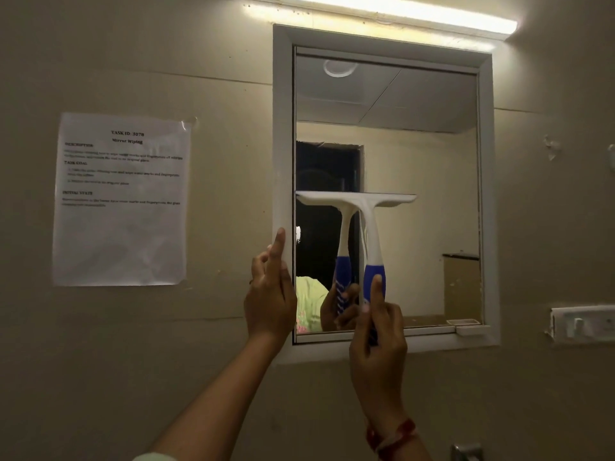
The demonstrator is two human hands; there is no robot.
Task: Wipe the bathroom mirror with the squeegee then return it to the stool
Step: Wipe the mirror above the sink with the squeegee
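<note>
A white-framed bathroom mirror (419, 181) hangs on the beige wall. The squeegee (369, 227), white with a blue grip, stands upright against the glass, its blade level at mid-height on the mirror's left half. My right hand (377, 341) is closed around the blue grip, index finger stretched up along it. My left hand (269, 294) presses flat on the mirror's left frame (283, 128), fingers pointing up, holding nothing. The stool is out of view.
A printed task sheet (121, 199) is taped to the wall left of the mirror. A lit tube light (392, 13) runs above it. A switch plate (582, 324) sits at the right, and a small white ledge (467, 327) at the mirror's lower right corner.
</note>
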